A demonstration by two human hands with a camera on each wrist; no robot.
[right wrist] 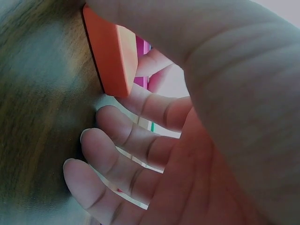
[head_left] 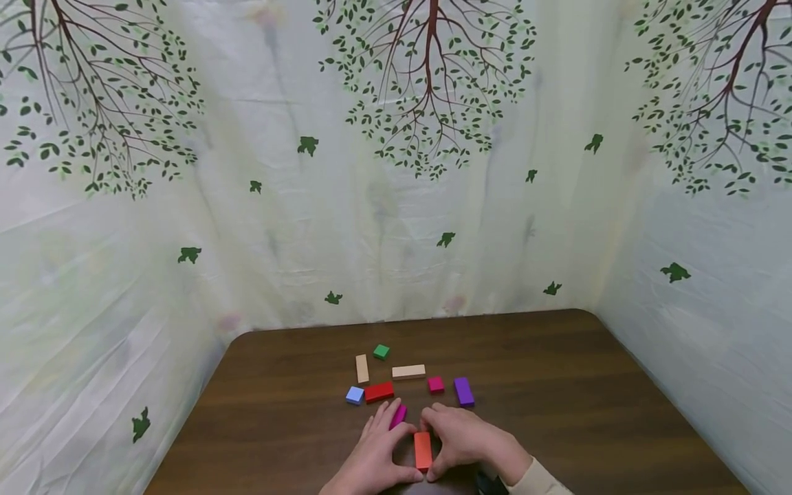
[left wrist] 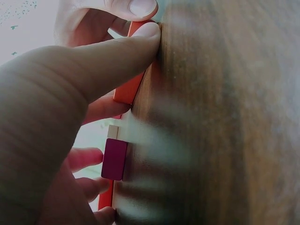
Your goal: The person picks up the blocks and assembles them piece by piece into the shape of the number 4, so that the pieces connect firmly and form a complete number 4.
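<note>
An orange block (head_left: 423, 452) lies on the wooden table near its front side, between the two hands. My left hand (head_left: 374, 454) pinches it with thumb and index finger from the left. From the other side my right hand (head_left: 467, 436) pinches the same block, its thumb at the near end and its index finger at the far end. In the right wrist view the other fingers (right wrist: 115, 157) of that hand reach down beside the orange block (right wrist: 112, 51). A magenta block (head_left: 399, 415) stands by the left fingers, partly hidden by them.
Beyond the hands lie a red block (head_left: 379, 392), a light blue one (head_left: 355, 395), two tan blocks (head_left: 408, 372), a green block (head_left: 381, 351), a crimson block (head_left: 436, 385) and a purple block (head_left: 464, 392). A leaf-printed curtain (head_left: 383, 268) surrounds the table (head_left: 557, 385).
</note>
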